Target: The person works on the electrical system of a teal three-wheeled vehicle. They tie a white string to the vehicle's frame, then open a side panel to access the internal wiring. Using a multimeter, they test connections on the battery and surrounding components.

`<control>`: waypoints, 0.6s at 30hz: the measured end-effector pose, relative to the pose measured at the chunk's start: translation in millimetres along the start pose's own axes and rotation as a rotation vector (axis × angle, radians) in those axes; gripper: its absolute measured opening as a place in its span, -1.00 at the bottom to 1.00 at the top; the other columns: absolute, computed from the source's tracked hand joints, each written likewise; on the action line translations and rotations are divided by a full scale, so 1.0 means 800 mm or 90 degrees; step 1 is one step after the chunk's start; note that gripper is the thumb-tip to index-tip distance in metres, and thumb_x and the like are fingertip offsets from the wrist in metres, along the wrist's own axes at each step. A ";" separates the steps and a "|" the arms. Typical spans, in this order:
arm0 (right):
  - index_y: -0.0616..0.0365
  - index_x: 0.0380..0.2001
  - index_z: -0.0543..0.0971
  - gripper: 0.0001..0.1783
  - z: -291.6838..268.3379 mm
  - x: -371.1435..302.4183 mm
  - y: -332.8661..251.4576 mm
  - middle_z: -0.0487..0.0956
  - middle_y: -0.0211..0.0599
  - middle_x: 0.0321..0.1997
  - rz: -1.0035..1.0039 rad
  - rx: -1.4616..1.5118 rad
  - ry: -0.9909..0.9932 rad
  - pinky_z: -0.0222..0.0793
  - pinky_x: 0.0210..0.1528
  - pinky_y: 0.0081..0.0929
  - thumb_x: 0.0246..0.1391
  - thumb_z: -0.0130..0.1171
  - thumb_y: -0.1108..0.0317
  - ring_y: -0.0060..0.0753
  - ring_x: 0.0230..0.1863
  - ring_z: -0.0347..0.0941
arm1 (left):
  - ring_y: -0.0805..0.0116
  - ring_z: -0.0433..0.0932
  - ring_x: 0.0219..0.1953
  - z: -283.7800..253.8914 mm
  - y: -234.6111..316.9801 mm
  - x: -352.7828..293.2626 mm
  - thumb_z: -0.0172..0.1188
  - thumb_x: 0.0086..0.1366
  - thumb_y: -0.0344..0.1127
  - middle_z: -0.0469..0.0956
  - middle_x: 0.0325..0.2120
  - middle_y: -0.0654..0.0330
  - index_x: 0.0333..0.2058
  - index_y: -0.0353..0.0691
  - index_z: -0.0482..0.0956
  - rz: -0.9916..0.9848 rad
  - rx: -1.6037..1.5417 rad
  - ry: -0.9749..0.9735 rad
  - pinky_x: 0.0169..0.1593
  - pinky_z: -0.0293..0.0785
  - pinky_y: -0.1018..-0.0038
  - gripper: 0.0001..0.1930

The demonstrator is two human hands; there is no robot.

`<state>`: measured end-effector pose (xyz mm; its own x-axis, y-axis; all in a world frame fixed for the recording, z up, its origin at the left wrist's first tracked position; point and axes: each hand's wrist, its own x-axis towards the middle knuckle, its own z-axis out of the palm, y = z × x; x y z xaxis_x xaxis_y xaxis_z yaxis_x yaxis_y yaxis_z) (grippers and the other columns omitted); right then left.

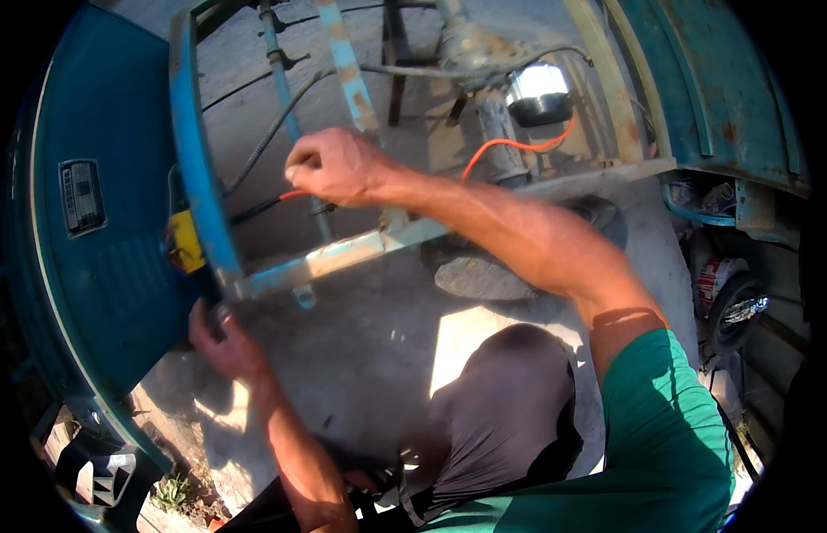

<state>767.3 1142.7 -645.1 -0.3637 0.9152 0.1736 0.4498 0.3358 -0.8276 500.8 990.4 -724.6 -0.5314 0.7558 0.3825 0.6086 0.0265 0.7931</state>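
Note:
My right hand (338,167) is raised over the blue metal frame (200,142), its fingers curled closed. What they hold, if anything, is hidden. An orange cord (502,143) passes behind my right forearm and shows again at the hand's lower edge, meeting a dark cable (256,211). At its other end it reaches a lamp-like, shiny silver and black object (539,92). My left hand (225,345) is lower, beside the blue panel, with thumb and fingers apart and nothing visible between them. Above it a yellow object (187,242) sits against the panel by the frame; its kind is unclear.
The large blue panel (120,178) stands at the left, with a dark plate on it. A grey corrugated conduit (275,131) and an axle-like part (495,115) cross the frame. A teal ribbed body panel (729,80) stands at the right, above a dark wheel (735,311).

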 end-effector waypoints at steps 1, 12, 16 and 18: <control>0.20 -0.27 0.66 -0.66 -0.028 -0.008 0.006 0.69 -0.14 -0.28 -0.017 -0.073 0.081 0.50 -0.15 -0.40 0.07 0.18 0.14 -0.28 -0.26 0.63 | 0.16 0.45 0.09 -0.003 -0.004 0.004 0.16 0.26 -0.33 0.44 0.05 0.06 0.07 -0.19 0.51 0.023 -0.035 0.013 0.13 0.37 0.34 -0.61; 0.25 -0.06 0.57 -0.47 -0.400 -0.109 0.308 0.51 0.17 0.08 0.586 -0.517 0.553 0.32 0.14 -0.05 0.17 -0.14 0.06 0.21 0.12 0.42 | 0.07 0.44 0.13 0.084 0.067 -0.011 0.15 0.29 -0.18 0.54 -0.02 0.06 -0.03 -0.19 0.56 0.242 0.233 -0.137 0.28 0.18 0.16 -0.66; 0.32 -0.05 0.54 -0.46 -0.439 -0.120 0.392 0.48 0.19 0.11 0.591 -0.404 0.510 0.30 0.15 -0.05 0.19 -0.14 0.07 0.21 0.16 0.38 | 0.12 0.42 0.13 0.097 0.042 -0.017 0.07 0.31 -0.03 0.56 -0.02 0.12 -0.04 -0.14 0.58 0.212 0.229 -0.154 0.35 -0.11 0.02 -0.61; 0.30 -0.04 0.54 -0.45 -0.435 -0.112 0.400 0.49 0.20 0.10 0.559 -0.208 0.596 0.29 0.16 -0.04 0.21 -0.17 0.05 0.22 0.17 0.37 | 0.13 0.42 0.13 0.098 0.042 -0.018 0.03 0.33 0.01 0.56 -0.03 0.13 -0.03 -0.13 0.58 0.210 0.233 -0.155 0.35 -0.13 0.02 -0.59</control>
<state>1227.3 1245.8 -739.9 0.7843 0.6176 0.0597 0.4679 -0.5256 -0.7105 575.2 1031.7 -740.5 -0.1528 0.8911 0.4274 0.9080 -0.0441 0.4166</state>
